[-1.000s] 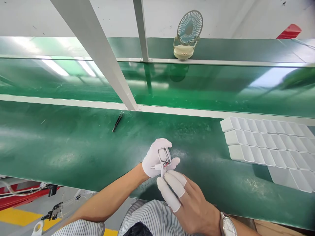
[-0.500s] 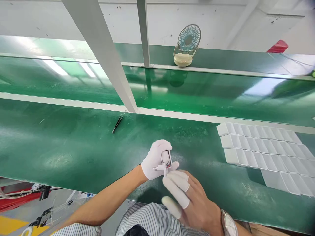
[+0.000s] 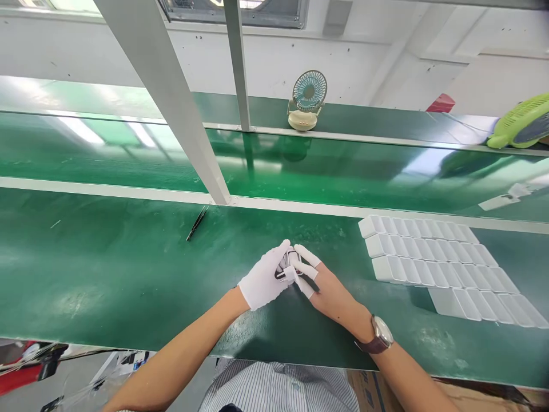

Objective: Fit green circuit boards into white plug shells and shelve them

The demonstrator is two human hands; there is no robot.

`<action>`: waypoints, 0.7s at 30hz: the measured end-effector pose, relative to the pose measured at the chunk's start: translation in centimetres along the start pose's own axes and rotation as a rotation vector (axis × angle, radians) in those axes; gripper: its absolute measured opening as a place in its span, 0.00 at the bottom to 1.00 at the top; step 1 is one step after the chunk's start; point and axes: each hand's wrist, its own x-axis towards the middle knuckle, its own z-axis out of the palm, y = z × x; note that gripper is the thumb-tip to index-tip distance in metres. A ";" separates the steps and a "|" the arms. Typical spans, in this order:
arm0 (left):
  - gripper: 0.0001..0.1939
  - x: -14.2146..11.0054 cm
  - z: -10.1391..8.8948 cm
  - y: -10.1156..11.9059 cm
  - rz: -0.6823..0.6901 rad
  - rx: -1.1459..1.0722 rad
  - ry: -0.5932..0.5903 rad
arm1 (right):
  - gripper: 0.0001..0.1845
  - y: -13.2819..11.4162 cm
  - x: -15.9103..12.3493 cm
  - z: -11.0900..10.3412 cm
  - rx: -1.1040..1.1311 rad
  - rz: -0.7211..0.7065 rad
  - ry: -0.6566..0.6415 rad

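Small white device (image 3: 290, 266) is being held up over the green desk (image 3: 141, 269), pinched between the gloved left hand's (image 3: 266, 276) curled fingers and the right hand's (image 3: 319, 281) covered fingertips. Black tweezers (image 3: 197, 224) are lying beyond the fingers to the left; rows of white trays (image 3: 433, 252) are sitting well off to their right.

A small white device (image 3: 290, 264) sits just below and right of the frame's centre, tilted, its dark-edged open frame showing, partly hidden by white-covered fingers (image 3: 303, 270) around it.
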 end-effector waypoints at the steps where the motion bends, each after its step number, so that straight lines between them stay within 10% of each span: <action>1: 0.24 -0.1 -0.3 0.0 0.006 0.017 -0.003 | 0.25 0.2 0.1 0.0 0.073 0.028 0.014; 10: 0.39 -1.1 -1.6 1.7 0.192 0.179 0.012 | 0.19 -3.1 1.1 0.3 1.439 0.536 0.282; 21: 0.28 -1.7 -1.4 1.4 0.323 0.175 0.122 | 0.15 -5.2 1.1 1.0 1.695 0.610 0.370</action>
